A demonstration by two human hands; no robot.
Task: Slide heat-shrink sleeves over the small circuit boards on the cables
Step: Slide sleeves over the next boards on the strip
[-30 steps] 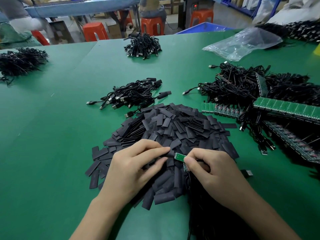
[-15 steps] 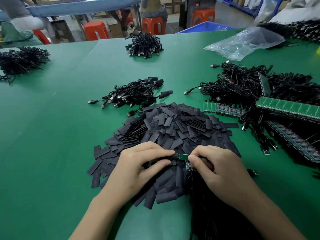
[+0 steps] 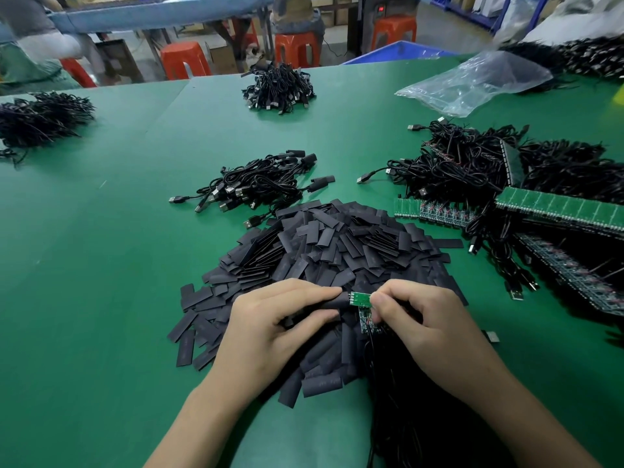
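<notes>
Head view: left hand pinches sleeve, mouth facing right; right hand pinches circuit board, long axis in line, end touching the mouth.

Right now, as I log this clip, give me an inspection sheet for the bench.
Surface: green table, carrying several work piles.
Job's things: sleeve meets the end of the circuit board; sleeve pile lies beneath.
Clutter: plastic bag; board strips.
Grips: left grip pinches the sleeve; right grip pinches the circuit board.
Cables: cable bundle beyond the pile; tangle at right; far heap.
Surroundings: orange stools; blue bin.
</notes>
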